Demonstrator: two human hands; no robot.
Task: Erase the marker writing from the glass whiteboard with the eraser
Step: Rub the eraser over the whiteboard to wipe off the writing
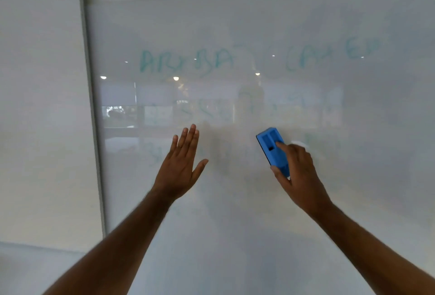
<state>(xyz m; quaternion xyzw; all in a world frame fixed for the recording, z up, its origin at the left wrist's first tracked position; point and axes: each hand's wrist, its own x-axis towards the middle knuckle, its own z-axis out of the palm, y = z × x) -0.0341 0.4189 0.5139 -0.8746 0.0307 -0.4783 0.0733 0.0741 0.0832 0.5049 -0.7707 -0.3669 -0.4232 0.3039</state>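
Observation:
The glass whiteboard (329, 23) fills most of the view. Smeared teal marker writing (186, 62) runs across its upper middle, with more faint letters (329, 56) to the right and paler traces lower down. My right hand (299, 172) grips a blue eraser (270, 144) by its lower end, index finger laid on its back, against the glass right of centre. My left hand (181, 165) is raised flat with straight fingers at the board, left of the eraser; whether it touches the glass is unclear.
The board's grey left frame edge (90, 106) runs top to bottom, with a plain white wall (40, 106) to its left. Reflections of ceiling lights and windows show in the glass.

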